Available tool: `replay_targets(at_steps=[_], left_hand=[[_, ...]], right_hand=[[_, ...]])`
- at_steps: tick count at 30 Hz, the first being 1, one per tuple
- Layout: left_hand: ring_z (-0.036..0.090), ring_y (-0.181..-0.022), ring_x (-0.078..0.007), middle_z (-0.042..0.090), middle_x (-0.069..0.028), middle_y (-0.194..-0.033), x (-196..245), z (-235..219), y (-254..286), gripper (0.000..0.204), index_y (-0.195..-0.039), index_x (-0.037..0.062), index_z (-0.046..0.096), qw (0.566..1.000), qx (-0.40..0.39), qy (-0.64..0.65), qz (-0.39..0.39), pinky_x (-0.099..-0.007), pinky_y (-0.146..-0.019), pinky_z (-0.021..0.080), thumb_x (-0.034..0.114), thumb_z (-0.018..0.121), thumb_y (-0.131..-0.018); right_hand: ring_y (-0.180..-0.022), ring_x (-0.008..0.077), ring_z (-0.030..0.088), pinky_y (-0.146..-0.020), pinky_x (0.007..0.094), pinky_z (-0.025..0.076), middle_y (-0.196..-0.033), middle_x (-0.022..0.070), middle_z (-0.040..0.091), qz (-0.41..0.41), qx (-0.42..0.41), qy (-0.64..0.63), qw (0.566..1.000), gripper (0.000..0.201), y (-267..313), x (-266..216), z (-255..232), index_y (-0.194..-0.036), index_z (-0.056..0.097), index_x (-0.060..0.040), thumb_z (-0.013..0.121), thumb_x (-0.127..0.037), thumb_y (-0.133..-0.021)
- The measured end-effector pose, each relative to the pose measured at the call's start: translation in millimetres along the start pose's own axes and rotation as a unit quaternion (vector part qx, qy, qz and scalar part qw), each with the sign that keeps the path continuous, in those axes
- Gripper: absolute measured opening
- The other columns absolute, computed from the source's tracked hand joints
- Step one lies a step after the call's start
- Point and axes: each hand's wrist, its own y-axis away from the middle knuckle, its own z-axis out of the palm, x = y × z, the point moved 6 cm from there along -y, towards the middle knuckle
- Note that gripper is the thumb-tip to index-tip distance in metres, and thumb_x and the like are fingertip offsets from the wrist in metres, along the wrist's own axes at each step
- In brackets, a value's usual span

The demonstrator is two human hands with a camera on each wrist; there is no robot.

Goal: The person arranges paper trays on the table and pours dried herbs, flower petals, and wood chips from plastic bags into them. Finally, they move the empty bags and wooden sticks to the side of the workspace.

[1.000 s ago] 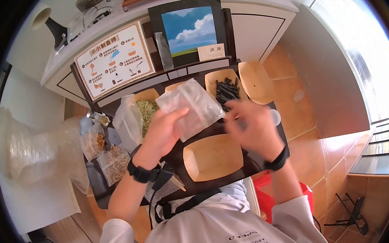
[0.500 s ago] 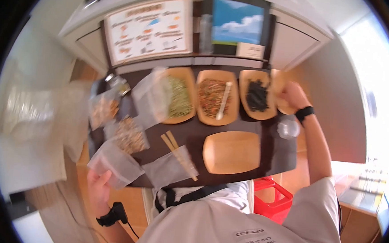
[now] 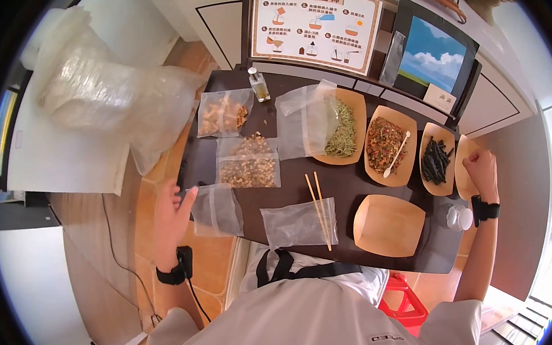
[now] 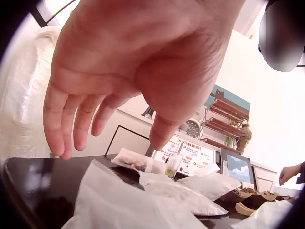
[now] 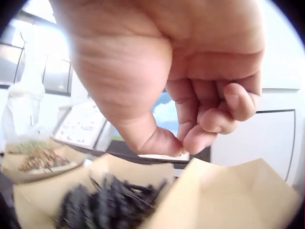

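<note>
My left hand is off the table's left edge, fingers relaxed and slightly spread, as the left wrist view also shows. Just beside its thumb lies an empty-looking frosted zip bag. At the far right my right hand hovers over an empty paper tray. In the right wrist view its thumb meets the index fingertip and the other fingers are curled; nothing shows between them. Left of that tray stands a paper tray with black twisted pieces.
Other trays hold a red-brown herb mix with a white spoon and green herbs. Filled bags, a small glass bottle, chopsticks on a flat bag, an empty tray and a clear jar share the table.
The left hand carried the frosted bag from above the trays to the table's left side and let it go. My right hand moved from the black pieces to the far-right tray. The head view shifted.
</note>
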Motion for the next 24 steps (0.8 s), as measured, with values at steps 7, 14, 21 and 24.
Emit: replay_targets(at_steps=[7,14,21,24], left_hand=[[0.065,-0.089,-0.0207,0.068,-0.0164,-0.113,64,49,-52,0.053,-0.128,-0.0054,0.059,0.984,-0.068,-0.05,0.158,-0.0346,-0.082,0.053,0.027,0.075,-0.09],[0.068,-0.083,-0.0274,0.071,-0.0184,-0.105,41,69,-81,0.043,-0.123,-0.0036,0.061,0.988,-0.109,-0.051,0.095,-0.0379,-0.08,0.055,0.021,0.072,-0.09],[0.068,-0.084,-0.0266,0.07,-0.0184,-0.105,31,54,-55,0.05,-0.125,-0.0051,0.06,0.992,-0.079,0.054,0.083,-0.0369,-0.076,0.055,0.024,0.075,-0.088],[0.063,-0.104,-0.0324,0.062,-0.0217,-0.123,26,63,-34,0.074,-0.138,-0.0042,0.05,0.987,-0.116,0.093,0.055,-0.0405,-0.088,0.051,0.03,0.082,-0.081]], right_hand=[[-0.081,0.0371,0.067,-0.07,0.0425,0.053,-0.085,0.0203,0.068,-0.103,0.068,-0.085,0.989,0.013,51,-96,-10,-0.088,0.069,0.0034,0.065,-0.005,-0.079],[-0.082,0.0343,0.065,-0.075,0.0415,0.054,-0.085,0.0155,0.067,-0.209,-0.071,-0.387,0.895,0.011,115,-268,-2,-0.091,0.07,-0.0003,0.067,-0.004,-0.081],[-0.093,0.0387,0.064,-0.085,0.0425,0.054,-0.102,0.0205,0.064,-0.396,-0.077,-0.327,0.854,0.029,72,-396,55,-0.109,0.063,0.0055,0.061,0.003,-0.081],[-0.098,0.0386,0.063,-0.086,0.0438,0.054,-0.105,0.0208,0.06,-0.429,-0.123,-0.231,0.865,0.029,47,-435,98,-0.108,0.06,0.0065,0.058,0.005,-0.079]])
